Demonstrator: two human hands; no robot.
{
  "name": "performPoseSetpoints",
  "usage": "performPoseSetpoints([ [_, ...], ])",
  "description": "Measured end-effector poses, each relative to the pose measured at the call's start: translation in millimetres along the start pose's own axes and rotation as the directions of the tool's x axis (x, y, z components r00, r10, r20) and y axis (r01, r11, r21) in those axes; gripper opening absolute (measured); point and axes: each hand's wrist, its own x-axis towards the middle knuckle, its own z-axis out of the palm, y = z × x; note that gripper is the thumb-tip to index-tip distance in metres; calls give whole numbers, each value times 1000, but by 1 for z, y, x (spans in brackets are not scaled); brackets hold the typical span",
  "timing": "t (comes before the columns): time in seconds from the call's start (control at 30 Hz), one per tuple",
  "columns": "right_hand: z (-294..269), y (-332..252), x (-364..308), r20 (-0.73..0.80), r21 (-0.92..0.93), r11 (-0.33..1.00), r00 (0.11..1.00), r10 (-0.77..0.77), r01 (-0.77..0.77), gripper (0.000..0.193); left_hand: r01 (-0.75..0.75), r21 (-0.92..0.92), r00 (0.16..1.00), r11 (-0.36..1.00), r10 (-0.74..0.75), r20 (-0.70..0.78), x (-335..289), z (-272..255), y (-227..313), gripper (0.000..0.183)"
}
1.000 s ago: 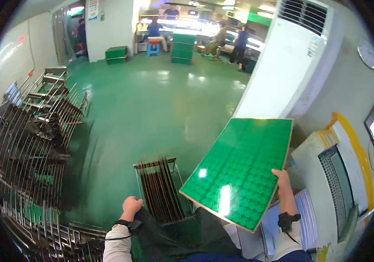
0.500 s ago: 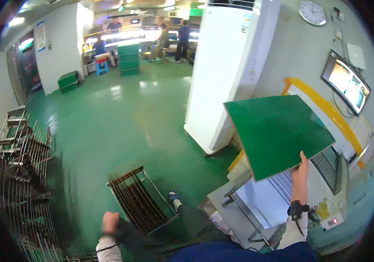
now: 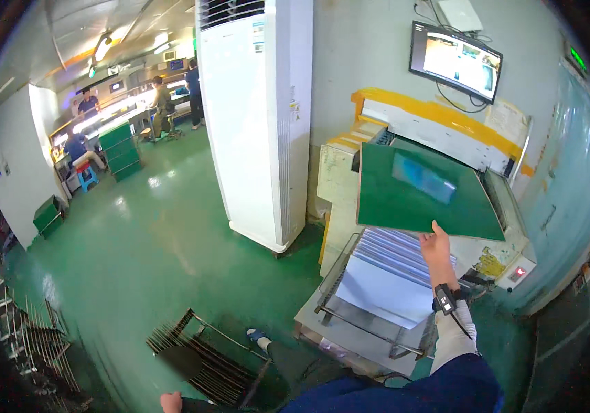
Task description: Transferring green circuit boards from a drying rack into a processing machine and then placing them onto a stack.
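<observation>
Green rectangular board [image 3: 398,203]: right hand [image 3: 436,246] grips near edge, over front edge of cream metal machine [image 3: 338,182]; left hand [image 3: 171,402]: closure unclear. Step likely positioning; next needs alignment.

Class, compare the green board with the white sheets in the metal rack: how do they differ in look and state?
Colour: the green board is dark green with a shiny reflection, while the white sheets are pale.
Number: the green board is a single panel; the white sheets are several, overlapping in a row.
Support: the right hand grips the green board's near edge; the white sheets sit in the metal rack.
Shared: both look flat and straight-edged.
</observation>
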Motion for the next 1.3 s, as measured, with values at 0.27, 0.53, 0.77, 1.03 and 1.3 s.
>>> performPoseSetpoints([
  [0.27,-33,-7,40,-223,58,998,975,9,4,25,380,-748,909,544,-369,193,-69,-70,95,21],
  [0.53,-84,2,90,-224,-79,996,973,-57,40,24,318,-351,923,881,-372,-97,-70,-76,103,23],
  [0.77,-84,-8,76,-255,-162,985,961,-104,64,25,290,-182,930,940,-322,-179,-48,-50,98,30],
  [1.03,-61,-1,76,-224,-155,987,975,-2,-33,26,151,14,987,988,-150,-57,-39,-31,59,36],
  [1.3,-71,-4,90,-117,-225,973,993,17,-43,23,320,-173,939,932,-336,-77,-57,-63,93,35],
])
